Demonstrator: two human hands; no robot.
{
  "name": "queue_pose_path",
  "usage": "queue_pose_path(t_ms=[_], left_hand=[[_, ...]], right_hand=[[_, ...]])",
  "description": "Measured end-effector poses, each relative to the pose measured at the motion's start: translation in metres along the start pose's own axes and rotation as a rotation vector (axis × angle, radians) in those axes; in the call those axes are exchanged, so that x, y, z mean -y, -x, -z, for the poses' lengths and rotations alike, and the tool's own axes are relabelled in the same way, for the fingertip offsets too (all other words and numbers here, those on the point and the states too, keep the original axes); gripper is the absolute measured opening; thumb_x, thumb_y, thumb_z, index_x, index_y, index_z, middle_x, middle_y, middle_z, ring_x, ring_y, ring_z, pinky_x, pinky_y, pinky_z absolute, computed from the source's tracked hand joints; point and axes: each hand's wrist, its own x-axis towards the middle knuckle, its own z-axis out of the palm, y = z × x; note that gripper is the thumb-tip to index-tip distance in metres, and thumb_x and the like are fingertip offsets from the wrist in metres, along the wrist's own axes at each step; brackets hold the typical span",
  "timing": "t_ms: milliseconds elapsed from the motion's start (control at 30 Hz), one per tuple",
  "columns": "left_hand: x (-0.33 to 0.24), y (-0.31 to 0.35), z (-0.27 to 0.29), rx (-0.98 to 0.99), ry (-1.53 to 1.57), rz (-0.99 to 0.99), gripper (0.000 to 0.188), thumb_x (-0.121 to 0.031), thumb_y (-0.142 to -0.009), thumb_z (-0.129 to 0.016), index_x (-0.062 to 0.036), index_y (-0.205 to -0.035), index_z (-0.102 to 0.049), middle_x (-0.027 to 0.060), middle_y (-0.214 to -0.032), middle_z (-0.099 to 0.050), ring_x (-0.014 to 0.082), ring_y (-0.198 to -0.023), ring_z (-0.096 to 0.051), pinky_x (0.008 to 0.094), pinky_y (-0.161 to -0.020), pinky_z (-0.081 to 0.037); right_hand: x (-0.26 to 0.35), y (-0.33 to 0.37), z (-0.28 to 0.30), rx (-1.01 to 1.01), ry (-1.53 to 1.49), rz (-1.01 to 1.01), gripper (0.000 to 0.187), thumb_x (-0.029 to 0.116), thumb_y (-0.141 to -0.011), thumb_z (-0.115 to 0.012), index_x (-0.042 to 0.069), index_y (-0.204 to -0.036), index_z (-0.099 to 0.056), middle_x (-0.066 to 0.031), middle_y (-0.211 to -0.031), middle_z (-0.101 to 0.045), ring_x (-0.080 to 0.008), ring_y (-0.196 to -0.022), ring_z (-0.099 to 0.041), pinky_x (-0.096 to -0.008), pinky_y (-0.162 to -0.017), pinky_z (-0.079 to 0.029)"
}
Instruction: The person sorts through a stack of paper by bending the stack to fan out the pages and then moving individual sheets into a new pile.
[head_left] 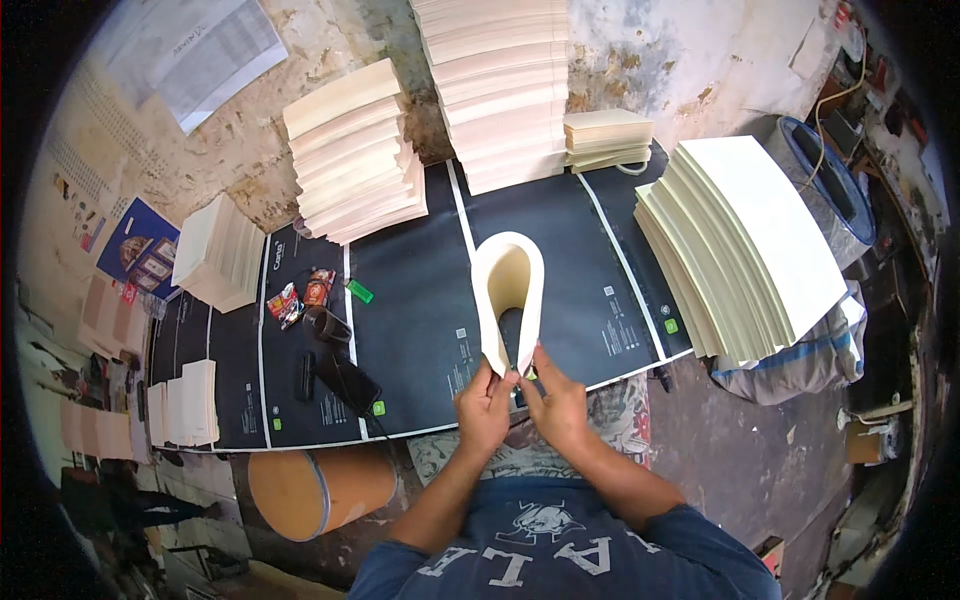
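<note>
Stained wall (690,75), black desk (415,300), looped paper

Head view: at the desk's near edge, the left grip (484,415) and right grip (560,408) pinch the ends of a bent paper stack (508,275), its loop pointing far. Loosening either could let it spring open and sheets slip; squeezing hard might crease it. Near left, a brown drum (285,490) lies sideways, contents hidden; the far-right blue-rimmed tub's (828,185) are unclear.

We see smooth, matt cream paper in the bent bundle (513,247), more paper in the tall stack (500,100), a smooth dark counter (405,290), glossy plastic-looking wrappers (319,286) and a rough wall (690,60) (flaking in patches).
</note>
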Motion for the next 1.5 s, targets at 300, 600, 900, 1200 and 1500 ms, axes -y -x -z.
queue_pose_path(t_ms=[300,600,900,1200,1500], left_hand=[[0.003,-0.015,0.019,0.162,0.243,0.035,0.027,-0.004,-0.092,-0.065,0.0033,-0.117,-0.063,0.0058,-0.104,-0.07,0.0092,-0.097,-0.062,0.0255,-0.083,-0.05],[-0.007,-0.014,0.019,0.147,0.143,-0.043,0.029,-0.009,-0.091,-0.066,0.0021,-0.118,-0.063,0.001,-0.093,-0.067,0.0067,-0.081,-0.057,0.0236,-0.073,-0.047],[0.016,-0.012,0.014,0.142,0.127,-0.118,0.05,-0.006,-0.09,-0.066,0.006,-0.136,-0.049,0.0145,-0.117,-0.067,0.0159,-0.107,-0.063,0.0284,-0.09,-0.05],[0.004,-0.015,-0.012,-0.21,0.013,-0.135,0.05,-0.012,-0.078,-0.081,0.004,-0.119,-0.058,0.0139,-0.107,-0.069,0.0185,-0.094,-0.067,0.0324,-0.08,-0.053],[0.015,-0.036,0.04,-0.06,0.082,-0.046,0.039,-0.01,-0.077,-0.081,0.0035,-0.111,-0.066,0.0131,-0.103,-0.072,0.0168,-0.093,-0.068,0.0312,-0.082,-0.053]], right_hand=[[-0.009,0.002,-0.007,0.067,-0.01,0.081,0.064,0.006,-0.078,-0.077,-0.006,-0.134,-0.05,-0.0289,-0.122,-0.059,-0.0375,-0.108,-0.064,-0.0388,-0.087,-0.055],[-0.01,0.002,-0.011,0.052,0.028,0.116,0.064,0.004,-0.077,-0.077,-0.007,-0.134,-0.05,-0.0289,-0.125,-0.058,-0.0355,-0.111,-0.063,-0.0389,-0.09,-0.055],[-0.008,0.002,-0.012,0.043,0.032,0.101,0.061,0.003,-0.077,-0.076,-0.009,-0.131,-0.051,-0.0285,-0.126,-0.058,-0.0343,-0.113,-0.062,-0.0383,-0.091,-0.055],[-0.008,0.009,-0.02,0.12,-0.098,-0.026,0.063,0.002,-0.081,-0.071,-0.006,-0.137,-0.044,-0.0275,-0.129,-0.056,-0.0359,-0.113,-0.062,-0.0393,-0.09,-0.054],[-0.049,-0.088,-0.011,-0.059,-0.462,-0.088,0.065,0.051,-0.104,-0.034,-0.004,-0.137,-0.044,-0.0127,-0.124,-0.058,-0.021,-0.114,-0.053,-0.0316,-0.104,-0.038]])
